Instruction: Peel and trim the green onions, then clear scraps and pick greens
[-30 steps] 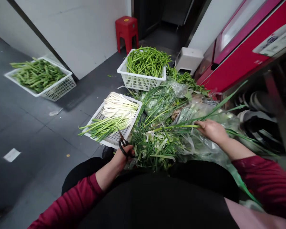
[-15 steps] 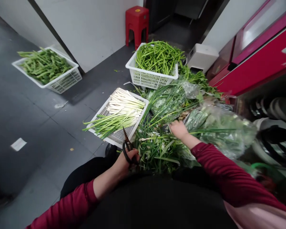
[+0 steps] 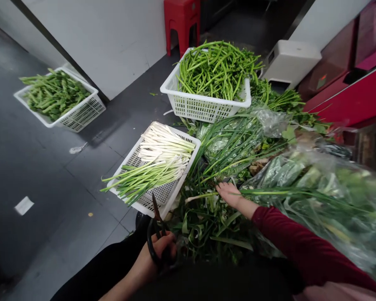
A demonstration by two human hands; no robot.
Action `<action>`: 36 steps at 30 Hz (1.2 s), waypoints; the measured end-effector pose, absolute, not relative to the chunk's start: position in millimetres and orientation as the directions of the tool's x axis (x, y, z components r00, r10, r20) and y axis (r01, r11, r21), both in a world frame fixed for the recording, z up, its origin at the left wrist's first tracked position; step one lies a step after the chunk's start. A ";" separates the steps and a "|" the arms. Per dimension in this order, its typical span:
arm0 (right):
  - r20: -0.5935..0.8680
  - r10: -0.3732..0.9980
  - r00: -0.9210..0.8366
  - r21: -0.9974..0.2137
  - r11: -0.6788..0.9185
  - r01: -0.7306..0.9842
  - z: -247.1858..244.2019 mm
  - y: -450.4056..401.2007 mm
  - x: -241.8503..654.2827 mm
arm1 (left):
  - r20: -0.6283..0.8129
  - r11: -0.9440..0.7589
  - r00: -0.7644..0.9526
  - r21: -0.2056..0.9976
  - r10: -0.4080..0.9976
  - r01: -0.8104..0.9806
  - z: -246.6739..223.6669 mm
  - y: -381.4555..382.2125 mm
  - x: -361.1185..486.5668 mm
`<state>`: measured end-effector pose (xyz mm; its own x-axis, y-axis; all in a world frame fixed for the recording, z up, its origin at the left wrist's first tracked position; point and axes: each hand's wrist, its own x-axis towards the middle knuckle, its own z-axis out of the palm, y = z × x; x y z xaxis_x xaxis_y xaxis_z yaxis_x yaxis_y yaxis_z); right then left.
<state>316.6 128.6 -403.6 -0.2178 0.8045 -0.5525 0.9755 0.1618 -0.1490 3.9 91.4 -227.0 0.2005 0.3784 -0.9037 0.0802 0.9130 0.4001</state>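
Observation:
My left hand grips a pair of dark scissors, blades pointing up and away toward the white basket. In that basket lie scallions, their white ends stacked at the back and green ends to the left. To the right, my right hand reaches down onto the heap with its fingers bent around a long scallion. Its pale root end points left and its green leaves trail right. Fingertips are partly hidden in the heap. Loose leaves and trimmings lie below that hand.
Green beans fill a white basket behind; another basket of green pods stands far left. Untrimmed scallions and bagged greens lie to the right. A red stool and a white plastic stool stand at the back.
The view has shifted closer and lower over the baskets. My right hand sits slightly lower among the greens, still at the long scallion. The scissors stay in my left hand.

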 end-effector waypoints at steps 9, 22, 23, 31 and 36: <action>-0.539 0.776 -0.326 -0.032 0.368 0.929 -441.8 218.4 289.2 | -0.898 0.892 0.217 0.420 0.383 0.165 -247.1 91.0 1.9; -0.306 0.685 -0.661 0.007 0.696 0.718 -403.6 204.7 302.1 | -0.897 0.892 0.208 0.424 0.390 0.156 -249.8 88.6 -7.9; -0.321 0.650 -0.689 -0.018 0.723 0.691 -406.8 224.0 294.4 | -0.898 0.893 0.209 0.422 0.387 0.156 -251.3 88.6 -7.4; -0.437 0.639 -0.633 -0.084 0.672 0.736 -452.3 278.9 249.2 | -0.915 0.914 0.150 0.392 0.375 0.108 -258.1 92.3 -11.5; -0.487 0.659 -0.573 -0.043 0.637 0.770 -434.5 245.1 260.4 | -0.907 0.911 0.177 0.402 0.383 0.093 -255.2 92.3 -13.3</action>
